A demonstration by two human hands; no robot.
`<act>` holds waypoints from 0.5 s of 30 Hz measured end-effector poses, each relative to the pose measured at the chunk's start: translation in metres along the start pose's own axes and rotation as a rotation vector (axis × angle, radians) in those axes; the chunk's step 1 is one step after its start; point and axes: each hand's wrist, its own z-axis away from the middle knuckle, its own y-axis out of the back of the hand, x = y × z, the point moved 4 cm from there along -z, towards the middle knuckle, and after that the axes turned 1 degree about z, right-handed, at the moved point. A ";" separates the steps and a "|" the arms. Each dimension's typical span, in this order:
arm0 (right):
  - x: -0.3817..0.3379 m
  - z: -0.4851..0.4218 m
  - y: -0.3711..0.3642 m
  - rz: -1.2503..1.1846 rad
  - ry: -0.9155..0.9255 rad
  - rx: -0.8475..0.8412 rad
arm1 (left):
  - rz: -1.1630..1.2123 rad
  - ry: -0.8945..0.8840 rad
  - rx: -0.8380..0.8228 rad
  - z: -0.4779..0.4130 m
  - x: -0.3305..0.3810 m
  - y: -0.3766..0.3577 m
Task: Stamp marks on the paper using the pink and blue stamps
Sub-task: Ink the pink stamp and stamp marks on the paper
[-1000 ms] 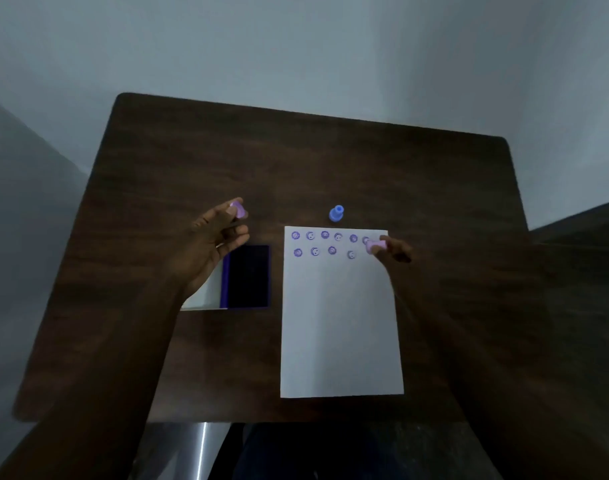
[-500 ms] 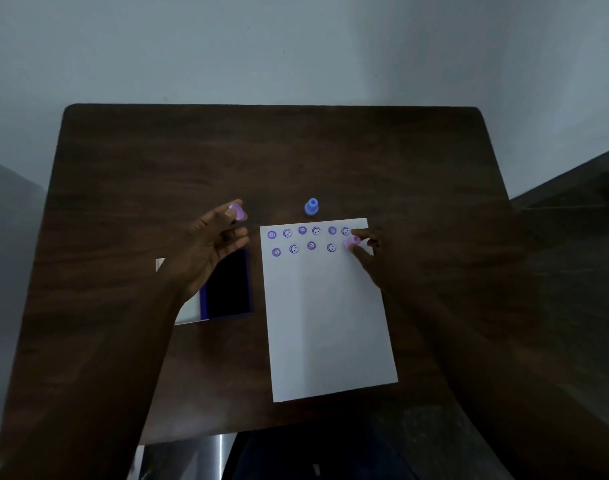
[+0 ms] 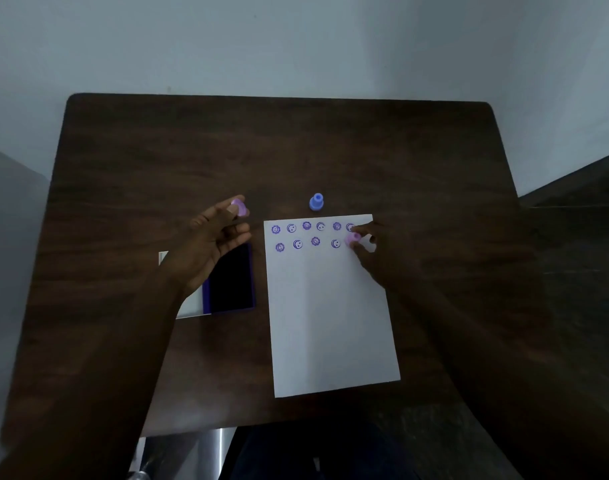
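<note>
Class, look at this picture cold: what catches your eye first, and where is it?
The white paper on the dark table, with two rows of purple marks along its top. The right hand presses a pink stamp at the second row's end; a blue stamp stands just beyond the paper.

Single head-worn view, wide-angle, looking steeply down from the near edge of the dark table (image 3: 331,150). Faces toward the far wall (image 3: 296,43). Whole tabletop fits in frame at arm's length; paper (image 3: 331,323) sits right of centre.
</note>
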 end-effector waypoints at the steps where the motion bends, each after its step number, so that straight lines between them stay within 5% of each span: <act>1: 0.000 0.000 0.000 0.045 0.010 -0.001 | 0.003 -0.001 -0.002 -0.001 -0.001 0.000; 15: -0.011 -0.011 0.000 0.253 0.068 -0.069 | 0.017 0.009 -0.011 -0.020 -0.001 -0.006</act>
